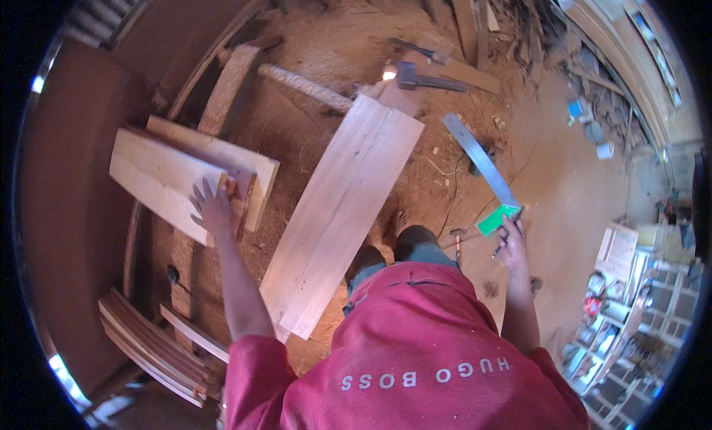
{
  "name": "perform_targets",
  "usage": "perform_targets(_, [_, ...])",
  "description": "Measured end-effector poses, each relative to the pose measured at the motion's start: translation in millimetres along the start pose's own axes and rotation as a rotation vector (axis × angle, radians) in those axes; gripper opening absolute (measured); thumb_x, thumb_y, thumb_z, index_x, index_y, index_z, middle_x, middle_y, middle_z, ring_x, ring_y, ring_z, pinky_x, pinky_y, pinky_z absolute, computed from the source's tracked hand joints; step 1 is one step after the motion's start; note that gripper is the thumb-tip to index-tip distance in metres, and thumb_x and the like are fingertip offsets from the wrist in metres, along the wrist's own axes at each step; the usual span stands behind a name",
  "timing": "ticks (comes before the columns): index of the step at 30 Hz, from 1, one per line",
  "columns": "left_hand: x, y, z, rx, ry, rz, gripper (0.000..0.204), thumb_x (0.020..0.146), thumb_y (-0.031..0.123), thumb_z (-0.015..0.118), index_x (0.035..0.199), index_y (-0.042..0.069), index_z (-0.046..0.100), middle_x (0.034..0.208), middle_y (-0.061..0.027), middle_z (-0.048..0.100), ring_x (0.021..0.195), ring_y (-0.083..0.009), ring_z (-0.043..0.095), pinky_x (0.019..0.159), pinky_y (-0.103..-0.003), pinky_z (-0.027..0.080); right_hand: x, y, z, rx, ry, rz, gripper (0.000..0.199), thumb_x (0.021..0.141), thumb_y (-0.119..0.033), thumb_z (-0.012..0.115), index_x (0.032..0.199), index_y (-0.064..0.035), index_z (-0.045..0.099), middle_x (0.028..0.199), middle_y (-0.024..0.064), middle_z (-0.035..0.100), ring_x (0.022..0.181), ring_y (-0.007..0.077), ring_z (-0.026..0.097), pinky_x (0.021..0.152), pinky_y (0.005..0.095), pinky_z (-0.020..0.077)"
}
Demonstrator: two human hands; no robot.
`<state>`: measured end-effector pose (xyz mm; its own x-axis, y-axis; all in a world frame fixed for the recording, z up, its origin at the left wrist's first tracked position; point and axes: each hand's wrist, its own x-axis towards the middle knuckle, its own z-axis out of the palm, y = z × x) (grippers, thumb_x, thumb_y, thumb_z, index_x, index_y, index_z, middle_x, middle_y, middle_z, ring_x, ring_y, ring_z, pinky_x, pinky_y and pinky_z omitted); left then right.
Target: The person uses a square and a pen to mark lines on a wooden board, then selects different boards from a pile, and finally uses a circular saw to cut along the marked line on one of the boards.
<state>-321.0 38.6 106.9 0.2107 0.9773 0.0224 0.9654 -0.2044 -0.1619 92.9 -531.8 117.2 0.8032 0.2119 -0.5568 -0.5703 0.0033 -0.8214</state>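
Note:
My right hand [513, 244] grips a try square [478, 157] by its green stock, with the long metal blade pointing away to the far left. A thin dark stick, perhaps a pencil, also shows among those fingers. My left hand [213, 209] reaches out to the left, fingers spread against the near end of a pale board [159, 176] that stands on edge in a group of boards. Between my two arms lies a wide, light reddish plank [341, 215], slanting away from me, with a long dark seam or line down its face.
A dark metal tool [426, 80] rests beyond the plank's far end. Stacked curved strips of wood [152, 348] lie at the lower left. On the floor by my legs is a hammer [457, 244]. Scrap wood [519, 37] and cluttered shelves [604, 341] line the far and right sides.

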Motion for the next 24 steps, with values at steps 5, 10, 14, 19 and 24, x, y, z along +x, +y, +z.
perform_targets(5, [-96,119,48,-0.566,0.317,0.451,0.076,0.086,0.051,0.069,0.145,0.010,0.045,0.154,-0.0192,0.038,0.143,-0.0399,0.033,0.115,-0.054,0.026,35,36,72,-0.071,-0.158,0.121,0.040,0.089,-0.018,0.073,0.126,-0.0158,0.056,0.102,-0.0026,0.063,0.070,0.0035,0.053,0.042,0.0182,0.0289])
perform_targets(10, [-186,252,31,-0.467,-0.094,0.804,0.083,0.087,0.054,0.066,0.151,0.010,0.036,0.157,-0.0199,0.032,0.148,-0.0378,0.024,0.118,-0.054,0.018,105,131,134,-0.158,-0.355,-0.011,0.039,0.091,-0.015,0.070,0.126,-0.0022,0.059,0.117,0.0073,0.065,0.107,0.0193,0.060,0.095,0.0349,0.0467])
perform_targets(14, [-184,307,38,-0.384,-0.122,0.968,0.091,0.084,0.062,0.066,0.153,0.011,0.033,0.160,-0.0184,0.026,0.150,-0.0370,0.020,0.119,-0.055,0.016,113,156,178,-0.292,-0.321,0.072,0.032,0.090,-0.014,0.069,0.119,-0.0025,0.063,0.102,0.0015,0.066,0.092,0.0127,0.061,0.086,0.0312,0.0485])
perform_targets(19, [-156,357,42,-0.386,-0.108,1.068,0.098,0.071,0.056,0.079,0.149,0.011,0.041,0.158,-0.0186,0.029,0.149,-0.0364,0.023,0.118,-0.059,0.017,127,162,193,-0.188,-0.413,0.102,0.049,0.089,-0.026,0.072,0.127,0.0015,0.056,0.115,0.0140,0.065,0.107,0.0213,0.060,0.095,0.0356,0.0469])
perform_targets(24, [-141,377,43,-0.426,-0.144,1.042,0.097,0.068,0.051,0.079,0.148,0.011,0.043,0.158,-0.0178,0.032,0.149,-0.0377,0.022,0.119,-0.059,0.016,145,196,212,-0.077,-0.235,-0.038,0.026,0.089,-0.014,0.072,0.110,0.0005,0.067,0.099,0.0062,0.072,0.089,0.0140,0.065,0.082,0.0317,0.0532])
